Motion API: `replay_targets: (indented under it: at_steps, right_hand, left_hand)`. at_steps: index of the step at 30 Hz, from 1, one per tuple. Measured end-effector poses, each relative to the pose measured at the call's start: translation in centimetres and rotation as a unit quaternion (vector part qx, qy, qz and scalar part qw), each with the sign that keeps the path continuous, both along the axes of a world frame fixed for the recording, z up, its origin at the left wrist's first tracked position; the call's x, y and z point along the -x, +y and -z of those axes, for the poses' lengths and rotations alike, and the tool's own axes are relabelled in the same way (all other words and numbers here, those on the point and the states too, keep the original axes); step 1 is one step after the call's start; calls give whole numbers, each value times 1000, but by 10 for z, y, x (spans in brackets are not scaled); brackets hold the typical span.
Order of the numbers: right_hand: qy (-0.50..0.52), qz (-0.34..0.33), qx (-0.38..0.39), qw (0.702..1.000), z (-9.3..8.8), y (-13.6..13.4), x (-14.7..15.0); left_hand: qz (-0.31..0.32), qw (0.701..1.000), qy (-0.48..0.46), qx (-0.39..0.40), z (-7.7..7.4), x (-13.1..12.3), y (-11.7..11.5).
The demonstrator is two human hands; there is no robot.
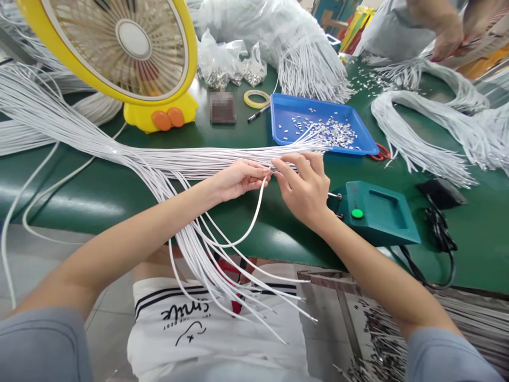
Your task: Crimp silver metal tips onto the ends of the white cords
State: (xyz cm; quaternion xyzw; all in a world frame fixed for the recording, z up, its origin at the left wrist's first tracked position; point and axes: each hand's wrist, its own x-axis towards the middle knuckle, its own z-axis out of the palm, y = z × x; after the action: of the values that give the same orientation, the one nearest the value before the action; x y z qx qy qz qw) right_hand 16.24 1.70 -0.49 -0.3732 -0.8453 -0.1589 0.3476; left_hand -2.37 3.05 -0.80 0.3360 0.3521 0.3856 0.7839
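Observation:
My left hand point(242, 179) pinches a white cable point(259, 204) close to its end, and the cable loops down from the fingers toward the table edge. Against that cable's tip, the thumb and forefinger of my right hand point(304, 183) come together; whatever small piece they hold is hidden. Behind both hands runs a thick bundle of white cables point(191, 157), its ends reaching the blue tray point(279, 119). Small metal pieces point(336, 131) lie heaped in that tray. Other cables from the bundle hang over the table edge above my lap, with bare-looking tips.
A green machine point(379, 209) with a bright green button sits right of my right hand. At left stands a yellow fan point(159, 114). Yellow tape point(256, 99), a pen point(258, 113) and red-handled tool point(382, 153) lie near the tray. A co-worker's hands point(449, 34) are at upper right.

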Motion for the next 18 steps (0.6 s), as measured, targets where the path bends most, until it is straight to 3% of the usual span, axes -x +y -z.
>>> replay_targets:
  at_steps: [7, 13, 16, 18]
  right_hand:
    - [-4, -10, 20, 1000, -1, 5, -1]
    - [-21, -40, -17, 999, 0, 4, -2]
    - [9, -25, 17, 1000, -2, 0, 1]
    - [85, -24, 118, 989, -5, -2, 3]
  left_hand:
    - [23, 998, -3, 50, -4, -2, -3]
    - [23, 993, -14, 115, -9, -3, -5]
    - [25, 998, 19, 55, -9, -6, -9]
    - [15, 993, 99, -62, -6, -8, -12]
